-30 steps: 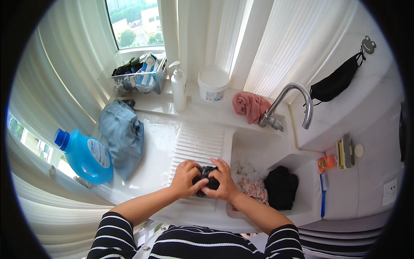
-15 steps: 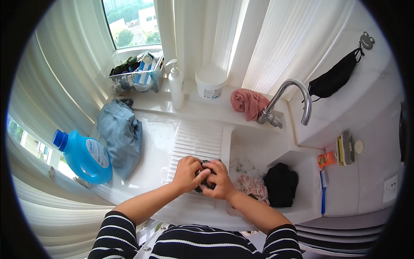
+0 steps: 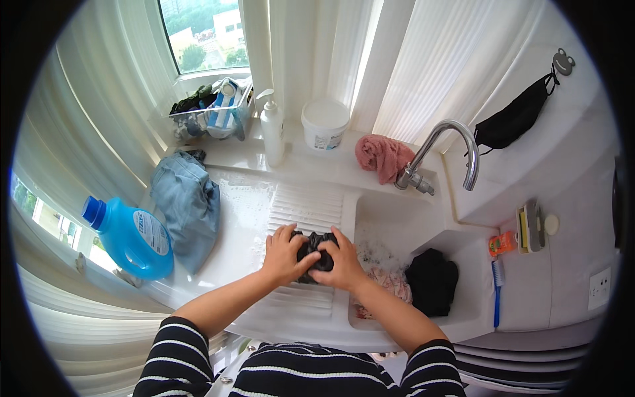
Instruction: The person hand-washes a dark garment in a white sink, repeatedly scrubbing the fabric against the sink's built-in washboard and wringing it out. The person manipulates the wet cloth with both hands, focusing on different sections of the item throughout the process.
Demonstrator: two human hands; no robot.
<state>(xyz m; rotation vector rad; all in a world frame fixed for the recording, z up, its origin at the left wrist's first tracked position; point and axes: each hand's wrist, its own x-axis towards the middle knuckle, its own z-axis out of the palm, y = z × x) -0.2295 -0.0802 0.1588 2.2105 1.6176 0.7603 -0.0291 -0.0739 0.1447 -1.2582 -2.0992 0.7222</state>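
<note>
A wet black cloth (image 3: 316, 250), bunched up, lies between my hands on the white ribbed washboard (image 3: 304, 205). My left hand (image 3: 284, 255) grips its left side, and my right hand (image 3: 341, 259) is closed round its right side with the thumbs close together. What kind of garment it is, I cannot make out. Just right of my right hand, a pink patterned cloth (image 3: 390, 283) sits in the sink (image 3: 397, 213) among suds. Against it lies a folded black garment (image 3: 431, 283).
A blue detergent bottle (image 3: 135, 241) and light blue jeans (image 3: 185, 205) stand left. Along the back are a clear bin (image 3: 198, 122), pump bottle (image 3: 272, 132), white tub (image 3: 325, 126), pink towel (image 3: 381, 157) and curved tap (image 3: 456, 129). A blue brush (image 3: 497, 291) lies right.
My hands have shifted slightly away from me up the washboard and spread a little apart. More of the black cloth shows between them.
</note>
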